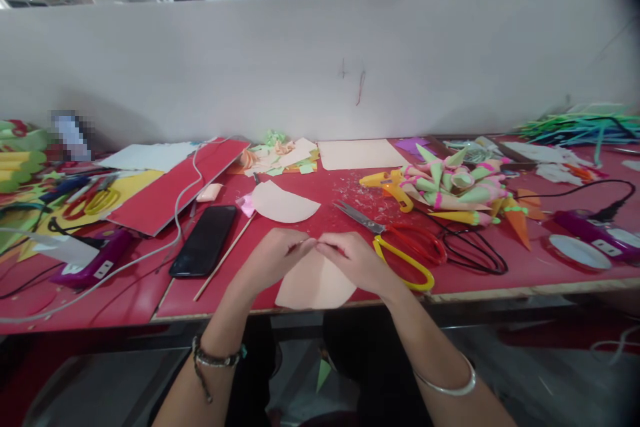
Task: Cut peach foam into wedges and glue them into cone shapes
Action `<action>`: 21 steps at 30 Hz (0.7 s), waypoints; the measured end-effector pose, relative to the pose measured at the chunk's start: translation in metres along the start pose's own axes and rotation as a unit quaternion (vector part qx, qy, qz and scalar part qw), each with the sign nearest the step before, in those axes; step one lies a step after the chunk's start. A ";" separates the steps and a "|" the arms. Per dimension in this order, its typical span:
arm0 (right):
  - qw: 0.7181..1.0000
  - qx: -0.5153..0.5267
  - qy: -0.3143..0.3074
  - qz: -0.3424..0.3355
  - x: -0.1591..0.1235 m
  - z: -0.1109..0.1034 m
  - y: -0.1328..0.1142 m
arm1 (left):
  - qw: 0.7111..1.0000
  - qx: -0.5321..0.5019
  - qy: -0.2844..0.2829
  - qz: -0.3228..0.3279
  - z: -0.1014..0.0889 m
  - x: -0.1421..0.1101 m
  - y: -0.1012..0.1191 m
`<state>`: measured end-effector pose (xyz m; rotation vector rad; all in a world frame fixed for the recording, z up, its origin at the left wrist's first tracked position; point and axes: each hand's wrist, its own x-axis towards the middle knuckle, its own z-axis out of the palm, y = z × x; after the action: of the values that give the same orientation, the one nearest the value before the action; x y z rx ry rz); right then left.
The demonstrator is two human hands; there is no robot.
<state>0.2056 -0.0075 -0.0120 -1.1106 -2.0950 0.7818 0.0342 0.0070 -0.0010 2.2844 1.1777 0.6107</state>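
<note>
Both my hands meet over a peach half-round foam sheet (315,285) at the near edge of the red table (500,273). My left hand (273,259) pinches the sheet's top edge, fingers closed. My right hand (353,260) is closed on the same edge, fingertips touching the left hand's. A second peach half-round piece (283,203) lies just beyond them. Red and yellow scissors (400,247) lie right of my right hand. A black phone (204,240) and a thin wooden stick (225,257) lie left of my left hand.
A pile of rolled green and pink cones (453,190) and a yellow glue gun (385,183) sit at right. A purple glue gun (93,263) with cable lies at left, another purple glue gun (593,230) at far right. A grey partition (320,67) backs the table; a person sits behind it.
</note>
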 end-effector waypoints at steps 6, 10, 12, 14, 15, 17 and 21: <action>0.994 -0.090 0.054 -0.008 -0.002 -0.009 0.005 | 0.995 0.033 0.089 -0.010 -0.022 -0.007 -0.008; 0.972 -0.158 0.172 0.031 -0.004 -0.019 0.021 | 0.990 0.025 0.133 -0.041 -0.037 -0.014 -0.016; 0.949 -0.169 0.264 0.015 -0.003 -0.019 0.022 | 0.989 0.023 0.141 -0.047 -0.037 -0.015 -0.015; 0.937 -0.168 0.303 -0.043 -0.001 -0.012 0.015 | 0.991 0.030 0.124 -0.027 -0.031 -0.012 -0.011; 0.936 -0.170 0.299 -0.075 0.000 -0.007 0.009 | 0.993 0.034 0.113 -0.011 -0.026 -0.009 -0.008; 0.938 -0.195 0.262 -0.112 0.003 0.006 -0.002 | 0.994 0.039 0.105 0.016 -0.014 -0.004 -0.002; 0.930 -0.233 0.261 -0.110 0.005 0.022 -0.009 | 0.991 0.056 0.109 0.056 0.004 0.001 0.005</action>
<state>0.1826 -0.0122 -0.0172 -1.1338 -1.9234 -0.1339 0.0399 0.0042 -0.0011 2.4399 1.2152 0.8770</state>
